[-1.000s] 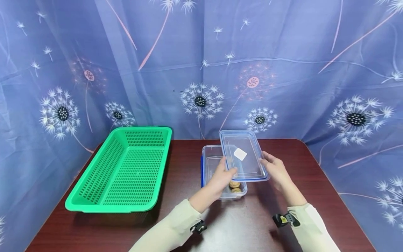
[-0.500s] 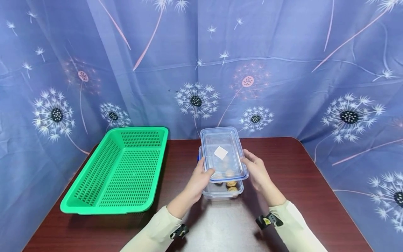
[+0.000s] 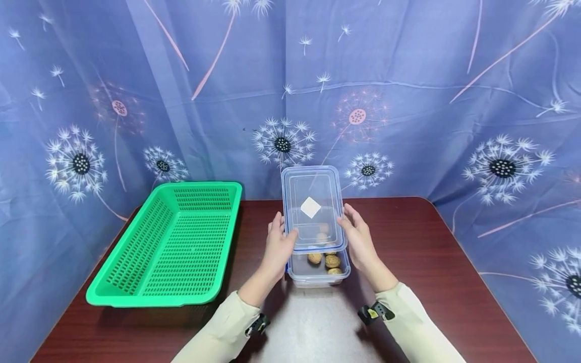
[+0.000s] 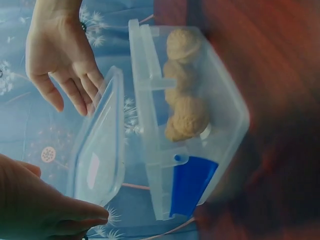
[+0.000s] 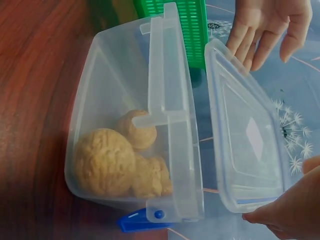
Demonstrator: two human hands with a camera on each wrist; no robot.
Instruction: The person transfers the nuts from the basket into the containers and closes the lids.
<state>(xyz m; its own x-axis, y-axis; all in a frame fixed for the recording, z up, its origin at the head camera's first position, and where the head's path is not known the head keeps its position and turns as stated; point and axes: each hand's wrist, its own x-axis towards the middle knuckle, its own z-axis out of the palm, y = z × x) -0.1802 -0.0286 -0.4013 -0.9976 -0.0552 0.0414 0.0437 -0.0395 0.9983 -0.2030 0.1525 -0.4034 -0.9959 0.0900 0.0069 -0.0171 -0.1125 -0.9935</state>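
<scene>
A clear plastic lid (image 3: 312, 209) with a blue seal and a white diamond-shaped sticker is held between both hands. My left hand (image 3: 278, 249) pinches its left edge, thumb on top. On the opposite edge my right hand (image 3: 360, 244) grips it the same way. Beneath, a clear food container (image 3: 317, 280) stands uncovered on the table, several walnuts (image 3: 333, 261) inside it. In the left wrist view the lid (image 4: 102, 145) is tilted and apart from the container's rim, with a blue latch (image 4: 192, 185) hanging down the container's side.
To the left on the dark red wooden table (image 3: 399, 252) lies a large green plastic basket (image 3: 190, 257) with slotted walls. A blue curtain (image 3: 218, 126) printed with dandelions hangs right behind the table's back edge.
Both hands have carried the lid left and then farther back over the container, from its right side. More walnuts show below the lid's near edge. The basket stays in place.
</scene>
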